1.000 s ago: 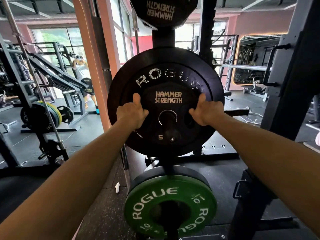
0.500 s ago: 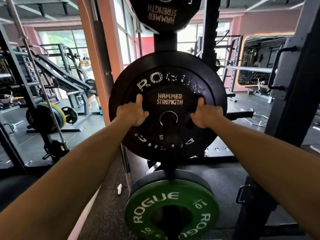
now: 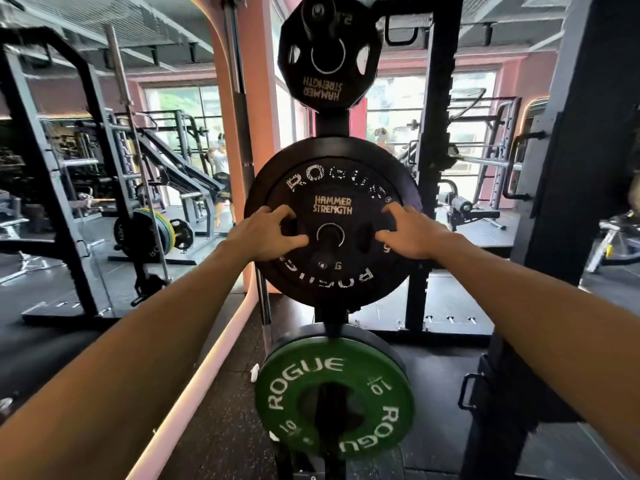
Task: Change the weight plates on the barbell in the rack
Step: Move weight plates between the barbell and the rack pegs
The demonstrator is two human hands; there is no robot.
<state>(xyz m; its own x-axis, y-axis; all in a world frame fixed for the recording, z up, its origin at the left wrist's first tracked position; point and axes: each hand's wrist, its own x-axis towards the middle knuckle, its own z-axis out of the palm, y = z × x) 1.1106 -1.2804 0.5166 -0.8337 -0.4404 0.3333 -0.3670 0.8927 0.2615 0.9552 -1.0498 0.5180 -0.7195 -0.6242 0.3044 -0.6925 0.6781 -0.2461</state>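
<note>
Both arms stretched forward to a storage post. Left hand [image 3: 265, 235] against the left half of the small black plate [image 3: 332, 216], fingers spread and slightly curled, tips reaching toward a grip slot; whether the tips hook into the slot or only lie on the face cannot be told. Right hand [image 3: 410, 233] mirrored against the right half, fingers likewise spread and bent, resting on the plate face rather than wrapped round its edge. Between the two hands, the peg [image 3: 329, 252] poking out through the plate's centre hole. Directly behind the small plate, on the same peg, a larger black bumper plate [image 3: 301, 282], its rim showing all round both hands. Above the hands, another small black plate [image 3: 327, 53] hung on an upper peg, lettering upside down. Below the hands, a green plate [image 3: 334, 400] on a lower peg, near the floor. Far left of the left hand, a loaded barbell [image 3: 152, 233] in another rack, with a person [image 3: 218, 174] standing beyond it.
</note>
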